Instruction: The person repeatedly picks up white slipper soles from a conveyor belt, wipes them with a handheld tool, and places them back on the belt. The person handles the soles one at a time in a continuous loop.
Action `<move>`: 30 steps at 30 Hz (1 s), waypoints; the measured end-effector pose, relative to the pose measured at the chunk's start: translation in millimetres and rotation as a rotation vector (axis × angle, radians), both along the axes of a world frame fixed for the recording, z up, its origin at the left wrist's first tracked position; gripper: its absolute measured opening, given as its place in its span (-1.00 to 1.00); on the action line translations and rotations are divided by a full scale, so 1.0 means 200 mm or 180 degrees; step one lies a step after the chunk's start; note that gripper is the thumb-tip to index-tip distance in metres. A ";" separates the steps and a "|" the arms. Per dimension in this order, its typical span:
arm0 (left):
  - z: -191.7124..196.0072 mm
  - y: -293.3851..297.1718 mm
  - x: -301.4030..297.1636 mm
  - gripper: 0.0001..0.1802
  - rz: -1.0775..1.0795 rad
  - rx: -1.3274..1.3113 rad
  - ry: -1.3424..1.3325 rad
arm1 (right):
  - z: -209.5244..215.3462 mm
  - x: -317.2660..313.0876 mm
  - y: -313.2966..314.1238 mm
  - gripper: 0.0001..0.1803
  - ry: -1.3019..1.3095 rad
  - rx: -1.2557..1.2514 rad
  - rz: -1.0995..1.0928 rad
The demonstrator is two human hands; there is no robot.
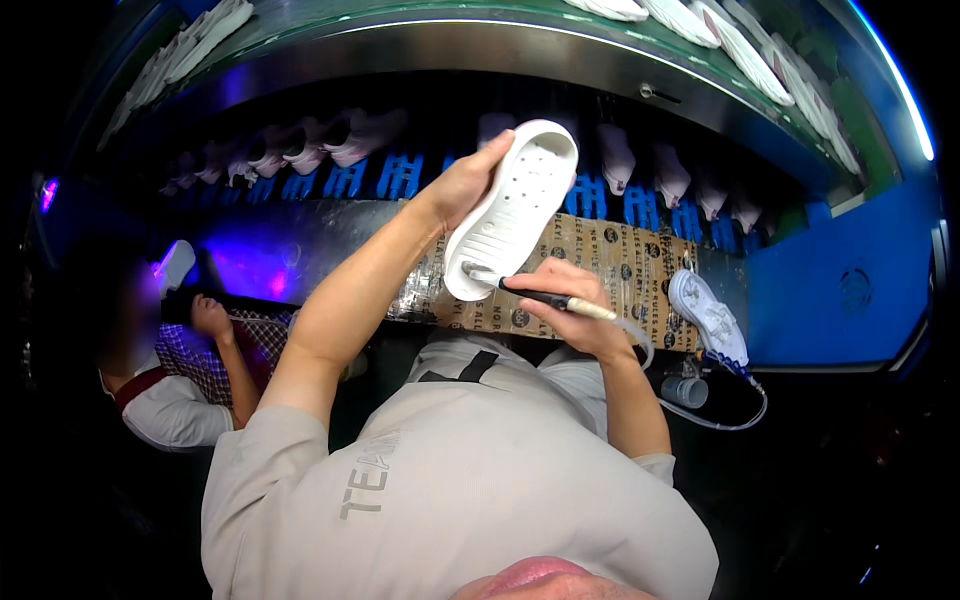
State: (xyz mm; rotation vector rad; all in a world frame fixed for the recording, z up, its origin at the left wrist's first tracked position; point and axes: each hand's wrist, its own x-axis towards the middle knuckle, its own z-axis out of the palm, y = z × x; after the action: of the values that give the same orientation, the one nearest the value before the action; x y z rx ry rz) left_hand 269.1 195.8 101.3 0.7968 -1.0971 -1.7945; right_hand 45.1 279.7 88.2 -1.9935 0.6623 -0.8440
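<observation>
A white shoe sole (512, 205) is held up at a tilt above the bench, its hollow inner side facing me. My left hand (470, 185) grips it by the left edge near the wide upper end, fingers partly hidden behind it. In my right hand (575, 300) is a slim brush (538, 294) with a black handle, pinched like a pen. A pale tube runs from the brush's back end. Its tip touches the inside of the sole at the lower, narrower end.
Cardboard sheeting (610, 260) covers the bench. Another white sole (712, 318) lies on its right, above a clear jar (685, 390). Several shoe uppers (360, 135) stand on blue holders behind; more soles (740, 55) line the upper shelf. A co-worker (185, 380) sits at left.
</observation>
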 end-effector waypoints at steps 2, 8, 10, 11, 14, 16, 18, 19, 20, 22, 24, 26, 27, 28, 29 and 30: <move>0.05 -0.01 -0.02 -0.26 -0.0128 0.0257 -0.0853 | -0.01 0.03 -0.01 -0.64 0.0412 -0.0672 0.0377; 0.12 -0.03 -0.07 -0.12 -0.0997 -0.0293 -0.2799 | 0.00 0.00 -0.01 -0.63 0.0270 -0.0483 -0.0135; 0.13 -0.04 -0.06 -0.06 -0.1182 -0.0415 -0.3131 | 0.01 0.00 -0.03 -0.66 0.0566 -0.0733 0.0221; 0.12 -0.04 -0.06 -0.06 -0.1229 -0.0457 -0.3320 | 0.04 -0.01 -0.03 -0.67 0.0677 -0.0710 0.0428; 0.11 -0.03 -0.07 -0.06 -0.1345 -0.0475 -0.3584 | 0.03 -0.06 -0.01 -0.64 0.0258 -0.0502 0.0303; 0.12 -0.05 -0.04 -0.08 -0.1522 -0.0534 -0.3359 | 0.03 -0.06 -0.03 -0.65 0.0441 -0.0890 -0.0181; 0.06 -0.06 -0.02 -0.05 -0.1477 -0.0510 -0.3611 | 0.05 -0.07 -0.04 -0.66 0.0868 -0.0921 0.0329; 0.04 -0.07 0.00 -0.03 -0.1488 -0.0566 -0.3649 | 0.07 -0.08 -0.05 -0.66 0.0769 -0.0865 0.0451; 0.04 -0.06 0.01 -0.02 -0.1474 -0.0635 -0.3695 | 0.07 -0.08 -0.05 -0.66 0.0662 -0.0834 0.0580; 0.10 -0.03 0.03 -0.03 -0.1504 -0.0594 -0.3645 | 0.05 -0.11 -0.04 -0.64 0.0358 -0.0679 0.0039; 0.07 -0.04 0.05 -0.05 -0.1523 -0.0512 -0.3421 | 0.05 -0.13 -0.04 -0.65 0.0605 -0.0813 -0.0159; 0.06 -0.04 0.06 -0.03 -0.1362 -0.0534 -0.3591 | 0.09 -0.14 -0.05 -0.61 0.0718 -0.0896 0.0180; 0.04 -0.04 0.07 -0.02 -0.1308 -0.0554 -0.3593 | 0.10 -0.15 -0.06 -0.60 0.0717 -0.0851 0.0270; 0.02 -0.04 0.08 -0.02 -0.1265 -0.0580 -0.3588 | 0.11 -0.16 -0.06 -0.60 0.0722 -0.0803 0.0351; 0.01 -0.04 0.09 -0.01 -0.1219 -0.0605 -0.3582 | 0.07 -0.17 -0.06 -0.60 0.0584 -0.0844 0.0089; 0.01 -0.04 0.09 -0.02 -0.1278 -0.0563 -0.3503 | 0.07 -0.17 -0.06 -0.60 0.0668 -0.0887 0.0038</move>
State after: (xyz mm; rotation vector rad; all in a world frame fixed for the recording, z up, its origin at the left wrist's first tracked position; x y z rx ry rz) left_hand 288.0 188.6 103.4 1.6104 -2.2003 -1.4773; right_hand 11.8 267.8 103.0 -2.3586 0.6793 -0.7588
